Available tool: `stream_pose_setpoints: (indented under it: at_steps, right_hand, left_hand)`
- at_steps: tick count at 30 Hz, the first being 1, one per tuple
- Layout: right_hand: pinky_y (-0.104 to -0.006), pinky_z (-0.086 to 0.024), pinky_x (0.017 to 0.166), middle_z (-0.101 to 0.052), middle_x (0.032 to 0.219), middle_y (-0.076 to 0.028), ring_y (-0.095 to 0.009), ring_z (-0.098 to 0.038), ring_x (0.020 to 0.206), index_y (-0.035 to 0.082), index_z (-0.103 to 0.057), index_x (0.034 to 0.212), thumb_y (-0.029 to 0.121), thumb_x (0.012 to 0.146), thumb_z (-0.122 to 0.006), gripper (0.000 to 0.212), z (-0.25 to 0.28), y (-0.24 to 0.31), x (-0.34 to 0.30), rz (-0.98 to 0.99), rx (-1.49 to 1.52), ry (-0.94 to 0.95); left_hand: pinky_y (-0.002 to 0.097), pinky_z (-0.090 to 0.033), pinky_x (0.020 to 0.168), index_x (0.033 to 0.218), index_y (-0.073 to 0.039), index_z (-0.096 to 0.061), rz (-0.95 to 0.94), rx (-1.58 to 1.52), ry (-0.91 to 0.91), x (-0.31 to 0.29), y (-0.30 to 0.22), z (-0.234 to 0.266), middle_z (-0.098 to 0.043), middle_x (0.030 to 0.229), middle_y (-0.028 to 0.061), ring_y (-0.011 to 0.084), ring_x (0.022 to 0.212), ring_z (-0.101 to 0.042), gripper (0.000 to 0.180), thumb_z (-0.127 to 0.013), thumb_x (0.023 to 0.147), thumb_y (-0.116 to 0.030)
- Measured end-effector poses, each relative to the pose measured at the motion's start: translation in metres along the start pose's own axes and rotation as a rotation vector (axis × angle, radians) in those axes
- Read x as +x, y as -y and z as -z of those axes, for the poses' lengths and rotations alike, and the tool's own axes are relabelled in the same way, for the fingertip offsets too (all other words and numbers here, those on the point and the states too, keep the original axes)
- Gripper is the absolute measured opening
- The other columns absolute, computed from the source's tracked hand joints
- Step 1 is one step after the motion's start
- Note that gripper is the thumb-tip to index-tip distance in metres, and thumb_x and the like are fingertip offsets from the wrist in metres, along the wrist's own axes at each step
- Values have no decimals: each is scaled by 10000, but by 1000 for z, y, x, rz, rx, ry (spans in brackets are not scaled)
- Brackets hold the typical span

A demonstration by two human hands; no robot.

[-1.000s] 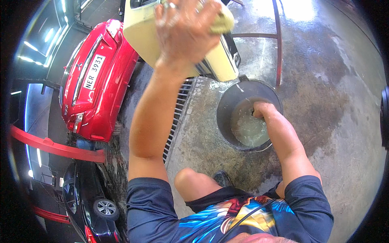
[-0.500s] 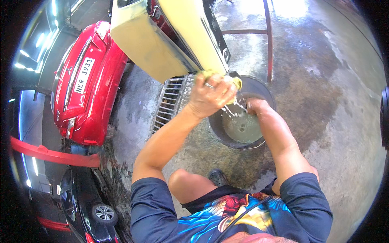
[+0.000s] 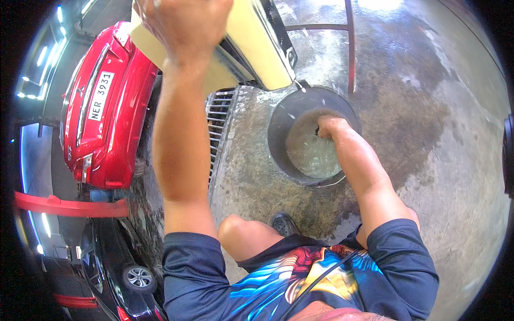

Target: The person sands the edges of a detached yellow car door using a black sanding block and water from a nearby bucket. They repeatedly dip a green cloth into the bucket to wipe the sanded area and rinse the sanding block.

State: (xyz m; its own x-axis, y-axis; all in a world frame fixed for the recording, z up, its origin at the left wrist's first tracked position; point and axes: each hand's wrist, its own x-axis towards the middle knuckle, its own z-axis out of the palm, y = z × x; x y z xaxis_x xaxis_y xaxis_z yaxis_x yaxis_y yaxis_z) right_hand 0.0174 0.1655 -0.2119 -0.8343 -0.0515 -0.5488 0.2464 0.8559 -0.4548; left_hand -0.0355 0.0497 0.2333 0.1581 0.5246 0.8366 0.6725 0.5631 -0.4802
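Note:
My left hand (image 3: 184, 29) is raised at the top of the view, over the yellow vehicle body (image 3: 259, 48), its back toward me. Its fingers are mostly hidden; the wet yellow sponge it gripped half a second ago is out of sight behind the hand. My right hand (image 3: 333, 127) reaches into a dark round bucket (image 3: 281, 136) of cloudy water, beneath the vehicle's near corner. Its fingers are curled down at the water, with a small dark bit beside them that I cannot make out. Drops fall between the vehicle and the bucket.
A metal floor grate (image 3: 218, 115) lies left of the bucket on wet concrete. A red car (image 3: 115, 115) stands farther left, with a black car (image 3: 115, 267) nearer. A red metal beam (image 3: 69, 205) crosses at the left. A dark red frame (image 3: 350, 48) stands beyond the bucket.
My left hand has gone from above the bucket, with the dripping sponge, up and left over the vehicle. My right hand stays in the bucket. The view has shifted slightly.

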Motion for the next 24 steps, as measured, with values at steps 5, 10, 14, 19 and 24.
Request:
stream_pose_setpoints:
  at_steps: [5, 10, 14, 19, 24]
  right_hand:
    - [-460, -565, 960, -744, 1227, -196, -356, -708, 1163, 76, -770, 1194, 166, 818, -670, 399, 1, -1, 0, 37, 23, -2]
    - [-455, -564, 960, -748, 1219, -189, -348, -712, 1153, 79, -759, 1210, 172, 824, -680, 405, 0, -4, -2, 65, 43, -39]
    - [-451, -564, 960, -749, 1212, -191, -342, -713, 1149, 83, -769, 1186, 181, 810, -717, 392, 1, -8, 3, 89, 60, -112]
    - [-446, -562, 967, -748, 1215, -192, -338, -713, 1150, 88, -774, 1181, 154, 769, -753, 417, -1, -8, 10, -7, 50, -161]
    - [-452, -559, 990, -743, 1235, -194, -340, -706, 1173, 58, -768, 1185, 174, 778, -762, 423, 0, -3, -1, -55, 65, -157]
  left_hand:
    - [502, -432, 968, 1047, -152, -741, -124, -86, 89, -80, -40, 8, -693, 1097, 75, 340, 1104, -608, 510, -871, 560, -225]
    - [449, -381, 865, 930, -224, -715, -73, -163, 157, -171, -88, 1, -658, 1086, -35, 247, 1069, -548, 251, -805, 695, -236]
    - [467, -382, 877, 956, -207, -714, 65, -267, 379, -227, -122, 10, -632, 1090, -14, 245, 1059, -552, 310, -828, 668, -220]
    - [495, -453, 933, 1064, -137, -727, 374, -488, 865, -296, -159, 19, -659, 1147, 71, 330, 1136, -587, 393, -833, 691, -199]
    - [480, -536, 1020, 1181, -3, -731, 614, -626, 1379, -343, -185, 14, -682, 1156, 239, 429, 1118, -661, 485, -803, 754, -220]
